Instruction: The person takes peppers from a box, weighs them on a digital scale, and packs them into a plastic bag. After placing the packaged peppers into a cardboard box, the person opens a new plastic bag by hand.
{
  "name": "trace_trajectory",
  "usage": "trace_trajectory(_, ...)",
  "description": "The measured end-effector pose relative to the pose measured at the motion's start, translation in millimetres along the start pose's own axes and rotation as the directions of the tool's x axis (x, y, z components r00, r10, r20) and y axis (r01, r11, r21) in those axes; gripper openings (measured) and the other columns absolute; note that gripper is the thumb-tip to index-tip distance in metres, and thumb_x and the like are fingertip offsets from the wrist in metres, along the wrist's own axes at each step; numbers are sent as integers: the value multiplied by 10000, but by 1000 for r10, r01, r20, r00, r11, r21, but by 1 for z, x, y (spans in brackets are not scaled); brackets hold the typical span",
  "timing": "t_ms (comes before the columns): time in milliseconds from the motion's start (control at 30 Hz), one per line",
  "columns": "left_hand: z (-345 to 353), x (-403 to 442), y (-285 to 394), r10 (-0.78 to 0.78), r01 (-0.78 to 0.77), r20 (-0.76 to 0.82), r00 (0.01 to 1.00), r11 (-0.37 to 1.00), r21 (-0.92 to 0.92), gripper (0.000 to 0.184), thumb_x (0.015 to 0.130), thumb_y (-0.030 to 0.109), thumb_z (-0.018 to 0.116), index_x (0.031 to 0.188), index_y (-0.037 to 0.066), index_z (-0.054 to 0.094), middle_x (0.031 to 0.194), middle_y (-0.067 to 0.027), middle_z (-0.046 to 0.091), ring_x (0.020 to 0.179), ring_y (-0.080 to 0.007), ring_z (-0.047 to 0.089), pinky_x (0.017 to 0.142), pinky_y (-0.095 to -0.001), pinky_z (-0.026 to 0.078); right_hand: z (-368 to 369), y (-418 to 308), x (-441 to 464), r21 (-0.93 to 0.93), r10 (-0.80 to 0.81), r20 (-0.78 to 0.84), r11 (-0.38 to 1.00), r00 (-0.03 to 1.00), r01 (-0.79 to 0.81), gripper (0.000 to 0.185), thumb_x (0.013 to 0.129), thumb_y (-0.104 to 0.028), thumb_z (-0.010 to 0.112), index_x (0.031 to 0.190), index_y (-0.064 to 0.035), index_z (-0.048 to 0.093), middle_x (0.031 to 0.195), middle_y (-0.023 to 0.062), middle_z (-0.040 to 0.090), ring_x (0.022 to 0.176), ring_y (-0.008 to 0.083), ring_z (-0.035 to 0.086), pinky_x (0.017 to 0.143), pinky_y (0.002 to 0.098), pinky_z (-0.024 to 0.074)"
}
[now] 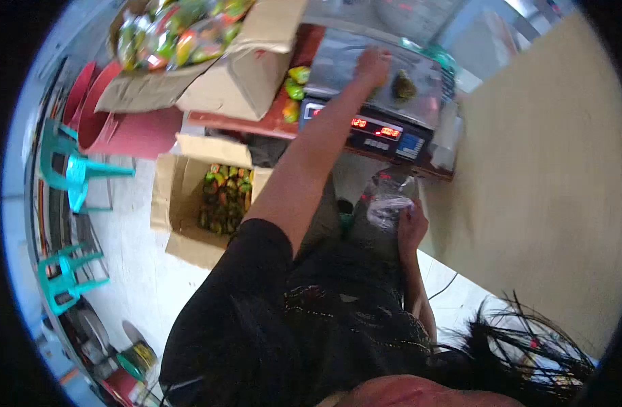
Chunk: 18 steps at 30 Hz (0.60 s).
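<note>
My left hand (373,64) reaches over the metal plate (419,112) of a digital scale. It is blurred, and I cannot make out whether its fingers hold anything. A patch of orange shows beside it. Right of that hand, a brownish-green piece of produce (404,86) rests on the plate. Red digits glow on the scale's dark front panel (375,136). Down by my lap, my right hand (411,227) is closed on a clear plastic bag (389,203), which hangs to the left of the fingers.
Several green and orange pepper-like pieces (294,91) lie left of the scale. A cardboard box (233,85) with bagged produce stands beyond them. On the floor, an open carton (182,203) holds more. A wooden board (535,183) borders the right; teal chairs (77,173) stand left.
</note>
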State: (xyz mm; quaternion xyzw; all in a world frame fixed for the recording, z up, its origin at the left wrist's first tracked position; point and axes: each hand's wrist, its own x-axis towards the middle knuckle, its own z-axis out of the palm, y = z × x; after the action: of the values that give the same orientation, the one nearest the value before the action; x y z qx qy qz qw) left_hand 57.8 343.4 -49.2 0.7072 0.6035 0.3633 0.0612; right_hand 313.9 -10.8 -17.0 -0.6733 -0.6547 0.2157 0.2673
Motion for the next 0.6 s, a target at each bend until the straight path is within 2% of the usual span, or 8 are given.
trace_trajectory(33,-14,-10,13,46,-47,13,999,998,45,277,812,231,606,1052,114,679,1087,-190,609,1085,-351,551,914,-475,450,2,1,1,26,3,-11,1000,1000,-3,289,889,-184,577,1145,-53,598,826,199,649,768,354,647,697,442,485)
trace_trajectory(100,-29,-32,39,-222,157,-236,946,951,-266,341,766,166,620,1104,122,628,1110,-130,594,1073,-338,533,915,-478,433,3,1,1,78,8,-5,997,1000,-7,294,886,-184,580,1138,-34,608,834,194,649,754,329,644,703,419,483)
trace_trajectory(200,-75,-85,52,-173,14,-446,878,941,-337,305,809,132,595,1107,66,597,1086,-165,586,1049,-350,537,912,-460,425,0,0,2,-148,58,0,987,998,-58,303,888,-176,573,1136,-6,611,882,192,647,762,279,629,702,383,477)
trace_trajectory(300,-156,-175,65,-210,-73,-418,884,821,-567,212,848,75,559,1056,43,586,1007,-167,577,1001,-362,551,886,-458,435,4,21,5,-268,-259,-25,932,966,243,314,886,-159,562,1145,15,599,917,182,641,776,246,612,685,359,472)
trace_trajectory(367,-198,-243,50,-390,150,-299,871,791,-593,176,853,41,564,1025,20,595,991,-166,589,987,-338,572,878,-416,452,-5,1,0,-154,-166,-14,975,986,162,318,887,-154,549,1148,23,591,931,176,642,798,254,614,702,370,477)
trace_trajectory(500,-198,-397,-43,-761,394,-362,538,607,-690,162,858,62,595,1013,26,630,971,-133,640,856,-293,638,790,-385,497,0,0,3,-166,-225,9,961,974,223,326,886,-148,532,1152,34,574,936,164,642,821,272,616,738,391,482)
trace_trajectory(567,-183,-488,-102,-795,785,-311,521,589,-191,178,843,61,592,1016,38,628,984,-158,640,894,-332,628,823,-388,494,1,-9,2,-120,-159,22,980,987,161,315,882,-143,516,1139,32,570,939,171,641,834,281,616,752,399,481)
trace_trajectory(600,-186,-521,-111,-864,854,-249,437,486,-186,205,841,80,595,1042,45,621,1005,-172,633,925,-347,617,839,-393,493,-4,-21,-1,-99,-129,24,986,991,130,310,881,-140,508,1133,31,567,941,174,640,841,285,616,758,403,480)
